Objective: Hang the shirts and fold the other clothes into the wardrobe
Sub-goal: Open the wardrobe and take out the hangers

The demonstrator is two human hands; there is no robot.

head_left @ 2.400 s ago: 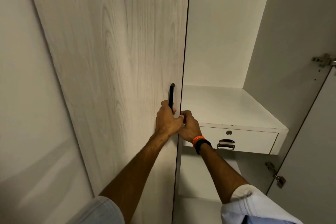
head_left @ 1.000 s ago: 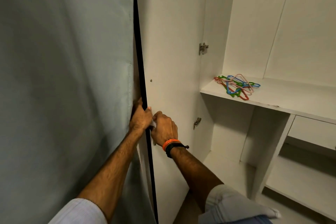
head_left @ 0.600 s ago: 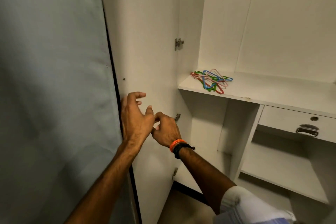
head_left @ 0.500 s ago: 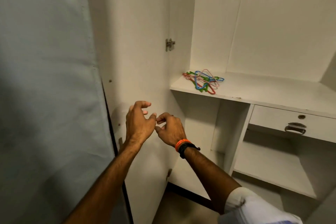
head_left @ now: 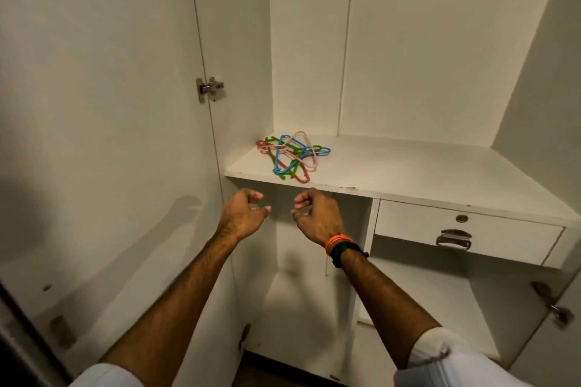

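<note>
The white wardrobe stands open in front of me. A tangle of coloured plastic hangers (head_left: pixel 292 155) lies at the left end of its middle shelf (head_left: pixel 408 170). My left hand (head_left: pixel 243 215) and my right hand (head_left: pixel 317 217) hover side by side just below the shelf's front edge, fingers loosely curled, holding nothing. The right wrist wears an orange and a black band. No clothes are in sight.
The left door (head_left: pixel 100 135) is swung wide open, its hinge (head_left: pixel 209 89) visible. A drawer (head_left: pixel 465 234) with a metal handle sits under the shelf at right. Lower compartments (head_left: pixel 434 308) open below it. The right door's edge (head_left: pixel 556 339) shows at far right.
Both hands pulled the left door open, let go of it and moved right to hover in front of the shelf. My view turned to face the wardrobe's inside.
</note>
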